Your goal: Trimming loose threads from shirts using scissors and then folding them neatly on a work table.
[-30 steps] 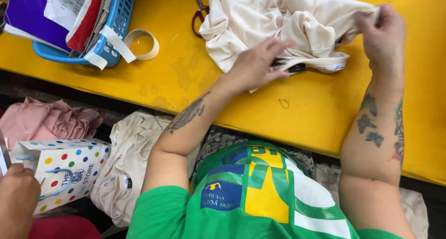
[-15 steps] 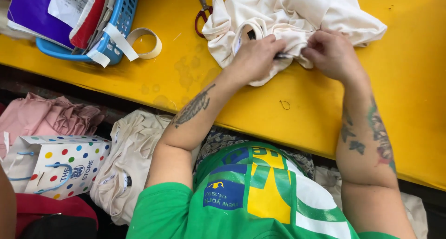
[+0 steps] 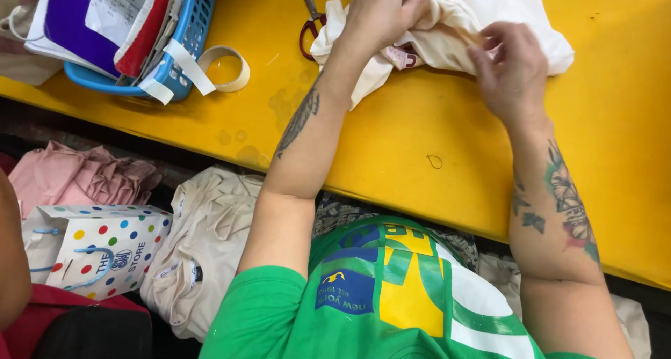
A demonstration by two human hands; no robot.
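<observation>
Hands work a bunched cream-coloured cotton garment (image 3: 482,24) lying at the far edge of a bright yellow worktable (image 3: 419,121). Left hand (image 3: 381,10) is closed over the top of the cloth, fingers curled into the fabric near a small pinkish label; whether it also grips the dark object showing at the top edge, I cannot tell. Right hand (image 3: 514,69) presses on the garment's near fold, fingers bent and pinching the cloth — both forearms are tattooed.

Just left of the garment, touching its edge, lie red-handled scissors (image 3: 309,20). Further left sits a roll of pale tape (image 3: 227,69), beside a blue plastic basket (image 3: 178,59) stuffed with a purple folder and papers.

Below the table's near edge — a pile of cream folded clothing (image 3: 203,254), a white paper bag with coloured polka dots (image 3: 98,251), and crumpled pink fabric (image 3: 77,181). The person wears a green shirt with yellow and blue print (image 3: 377,296).
</observation>
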